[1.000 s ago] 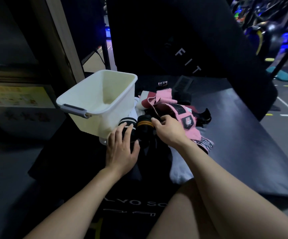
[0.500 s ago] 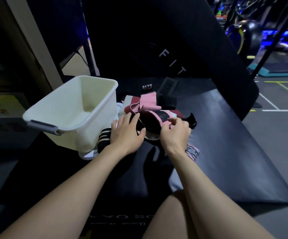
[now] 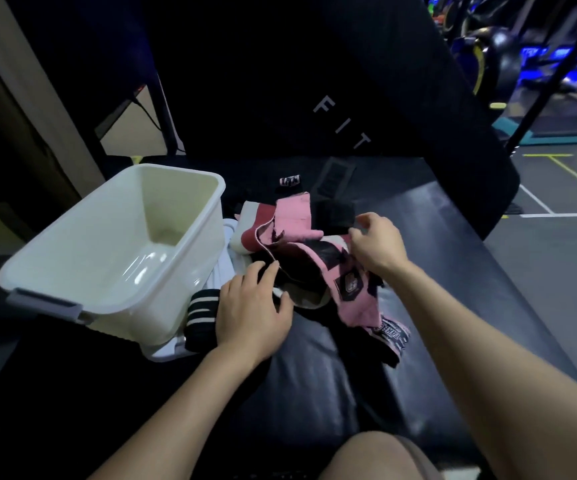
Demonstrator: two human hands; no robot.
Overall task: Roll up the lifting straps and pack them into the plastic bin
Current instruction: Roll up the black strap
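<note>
The lifting straps [image 3: 318, 268] lie in one tangled heap on the dark padded table [image 3: 453, 271], just beside the right wall of the plastic bin [image 3: 114, 251], which looks empty inside. The left hand [image 3: 252, 306] rests flat on the near edge of the heap with its fingers [image 3: 266, 271] straight and relaxed, gripping nothing; the right hand [image 3: 377, 244] curls its fingers round the upper part of a pink strap [image 3: 353, 292] and pinches the cloth. The main risk, in my judgement, is that lifting this one strap drags its neighbours along, since pink, maroon and black lengths cross over and under each other; a tail could slip off the table's front edge, where a printed end [image 3: 392, 336] already hangs close to it. A loose roll would likely spring open too, as woven webbing is stiff along its length and the dark fastener patches may catch on other cloth. The bin is light, smooth, thin-walled plastic with a grey handle [image 3: 43, 303] and appears to sit tilted on a white lid [image 3: 169, 348], so a push from the hand could tip or slide it. A black band with pale stripes [image 3: 202, 317] lies beside the bin's near corner, soft and ribbed. The table's cover looks slick, offering little grip.
</note>
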